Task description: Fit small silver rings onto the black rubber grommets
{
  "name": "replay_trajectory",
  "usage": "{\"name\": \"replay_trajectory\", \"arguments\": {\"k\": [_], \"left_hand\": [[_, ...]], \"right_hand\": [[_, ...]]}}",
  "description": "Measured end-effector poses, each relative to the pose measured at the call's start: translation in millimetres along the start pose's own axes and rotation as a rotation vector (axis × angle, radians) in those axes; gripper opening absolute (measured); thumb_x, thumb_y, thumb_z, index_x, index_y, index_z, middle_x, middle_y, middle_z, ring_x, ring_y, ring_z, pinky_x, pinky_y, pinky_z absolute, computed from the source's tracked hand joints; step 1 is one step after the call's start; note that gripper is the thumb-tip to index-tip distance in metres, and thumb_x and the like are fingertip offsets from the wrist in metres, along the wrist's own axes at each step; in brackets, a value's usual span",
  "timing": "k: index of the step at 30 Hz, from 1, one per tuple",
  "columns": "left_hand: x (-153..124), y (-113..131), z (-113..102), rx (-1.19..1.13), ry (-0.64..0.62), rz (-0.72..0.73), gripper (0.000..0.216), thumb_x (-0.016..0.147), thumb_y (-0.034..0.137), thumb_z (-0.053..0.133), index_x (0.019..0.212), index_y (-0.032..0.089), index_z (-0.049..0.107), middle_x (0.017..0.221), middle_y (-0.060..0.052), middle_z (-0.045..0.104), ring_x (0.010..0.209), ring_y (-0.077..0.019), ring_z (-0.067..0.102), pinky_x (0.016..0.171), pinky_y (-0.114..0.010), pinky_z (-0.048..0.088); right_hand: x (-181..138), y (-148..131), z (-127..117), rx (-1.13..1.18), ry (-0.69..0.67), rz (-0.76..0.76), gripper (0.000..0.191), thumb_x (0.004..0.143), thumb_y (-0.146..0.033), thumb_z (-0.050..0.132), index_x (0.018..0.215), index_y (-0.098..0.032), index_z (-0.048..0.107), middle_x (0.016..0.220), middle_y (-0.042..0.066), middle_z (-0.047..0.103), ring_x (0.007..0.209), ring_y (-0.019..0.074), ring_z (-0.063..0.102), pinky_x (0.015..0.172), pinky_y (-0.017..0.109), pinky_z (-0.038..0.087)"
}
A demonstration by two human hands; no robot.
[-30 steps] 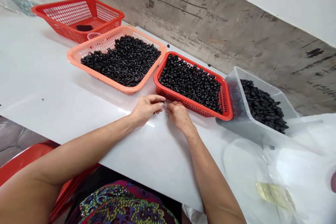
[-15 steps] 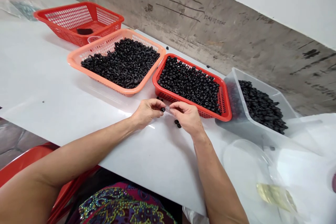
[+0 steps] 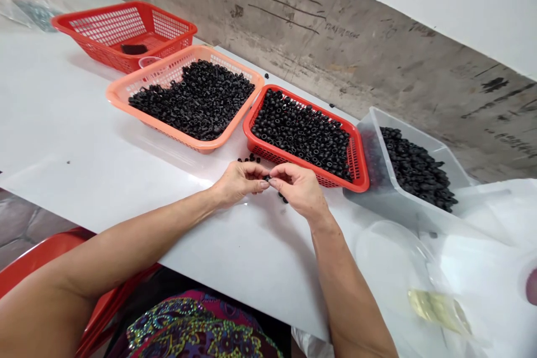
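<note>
My left hand (image 3: 235, 184) pinches a small round black part (image 3: 267, 178) between thumb and index finger. Against it, the closed fingertips of my right hand (image 3: 301, 190) meet those of the left. The small clear piece seen in the right fingers a moment earlier is now hidden between the fingertips. Loose black parts (image 3: 251, 158) lie on the table just behind my left hand, and a couple of black parts (image 3: 283, 198) lie under my right hand. Directly beyond both hands stands a red basket (image 3: 364, 182) of black ring-like parts.
Left of it, an orange basket (image 3: 115, 95) holds smaller black pieces. A red basket (image 3: 96, 56) with a dark object stands farther left. On the right are a clear bin (image 3: 384, 207) of black parts and a clear round lid (image 3: 377, 251). A concrete wall (image 3: 235, 11) runs behind the table.
My hands have come together; the left moved slightly right, bringing the black part to the right fingertips. The clear piece between them has gone out of sight. More loose parts behind the left hand show.
</note>
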State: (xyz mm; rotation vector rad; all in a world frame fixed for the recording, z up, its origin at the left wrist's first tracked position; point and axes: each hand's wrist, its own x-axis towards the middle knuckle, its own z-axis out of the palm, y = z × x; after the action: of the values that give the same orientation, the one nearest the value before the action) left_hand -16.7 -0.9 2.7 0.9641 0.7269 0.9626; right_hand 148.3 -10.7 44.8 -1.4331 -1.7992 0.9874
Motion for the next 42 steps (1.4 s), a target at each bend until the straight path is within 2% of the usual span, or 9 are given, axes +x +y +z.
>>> {"name": "replay_trajectory", "arguments": {"k": [5,7,10,14,19,25,30,34,42], "left_hand": [[0,0,-2,-0.059,-0.043,-0.01,0.031,0.062,0.03,0.082,0.083,0.01,0.071,0.064,-0.004,0.065,0.056,-0.0123,0.059,0.054,-0.026,0.047],[1,2,-3,-0.108,-0.014,-0.033,0.028,0.064,0.029,0.08,0.082,0.009,0.07,0.069,-0.006,0.067,0.059,-0.0138,0.062,0.055,-0.026,0.048],[2,5,-3,-0.175,0.052,-0.055,0.025,0.066,0.024,0.078,0.084,0.009,0.068,0.073,-0.008,0.068,0.059,-0.0138,0.064,0.054,-0.025,0.048],[3,10,-4,-0.199,0.132,-0.035,0.024,0.07,0.02,0.074,0.089,0.009,0.064,0.07,-0.006,0.067,0.054,-0.0123,0.062,0.049,-0.022,0.045],[2,12,-6,-0.193,0.158,0.006,0.02,0.071,0.019,0.072,0.086,0.009,0.064,0.069,-0.005,0.067,0.053,-0.0113,0.061,0.047,-0.02,0.043],[4,15,-9,-0.215,0.196,0.025,0.021,0.069,0.017,0.073,0.086,0.008,0.064,0.068,-0.006,0.066,0.053,-0.0115,0.062,0.047,-0.021,0.044],[10,18,-14,-0.296,0.227,0.029,0.024,0.065,0.011,0.074,0.087,0.007,0.064,0.069,-0.005,0.067,0.055,-0.0109,0.062,0.05,-0.021,0.046],[12,18,-16,-0.309,0.236,0.038,0.02,0.068,0.007,0.069,0.087,0.007,0.063,0.068,-0.005,0.066,0.052,-0.01,0.061,0.049,-0.02,0.045],[14,20,-15,-0.31,0.274,-0.007,0.013,0.075,0.004,0.063,0.088,0.007,0.064,0.069,-0.005,0.066,0.053,-0.0094,0.061,0.05,-0.02,0.045]], "right_hand": [[-2,-2,-25,0.056,0.02,0.052,0.025,0.07,-0.032,0.069,0.09,-0.017,0.065,0.073,0.0,0.063,0.063,0.0129,0.056,0.059,0.027,0.046],[-10,-4,-39,-0.075,0.032,0.053,0.021,0.075,-0.033,0.065,0.089,-0.018,0.066,0.072,0.0,0.063,0.063,0.0136,0.056,0.059,0.028,0.045],[-33,-1,-50,-0.446,-0.072,0.098,0.009,0.078,-0.027,0.061,0.079,-0.02,0.067,0.06,-0.002,0.059,0.056,0.0139,0.053,0.056,0.028,0.039],[-72,20,-34,-0.749,-0.216,0.143,0.01,0.08,-0.016,0.057,0.078,-0.02,0.066,0.069,0.001,0.062,0.063,0.0156,0.057,0.064,0.028,0.041],[-93,41,1,-0.859,-0.131,0.087,0.023,0.089,-0.011,0.043,0.081,-0.016,0.064,0.081,0.008,0.062,0.074,0.0174,0.059,0.071,0.028,0.044],[-62,28,20,-0.982,-0.232,-0.072,0.024,0.088,-0.009,0.043,0.083,-0.015,0.065,0.085,0.009,0.061,0.075,0.0186,0.057,0.065,0.027,0.041],[-5,19,17,-1.034,-0.139,-0.125,0.024,0.088,-0.011,0.044,0.089,-0.016,0.067,0.088,0.01,0.062,0.08,0.0195,0.057,0.067,0.028,0.04],[28,29,16,-1.015,-0.162,-0.101,0.023,0.087,-0.012,0.045,0.085,-0.017,0.068,0.085,0.009,0.065,0.076,0.0191,0.059,0.066,0.027,0.039],[31,40,14,-0.856,-0.114,-0.148,0.025,0.085,-0.008,0.047,0.086,-0.015,0.07,0.087,0.009,0.068,0.08,0.0186,0.06,0.074,0.027,0.041]]}}
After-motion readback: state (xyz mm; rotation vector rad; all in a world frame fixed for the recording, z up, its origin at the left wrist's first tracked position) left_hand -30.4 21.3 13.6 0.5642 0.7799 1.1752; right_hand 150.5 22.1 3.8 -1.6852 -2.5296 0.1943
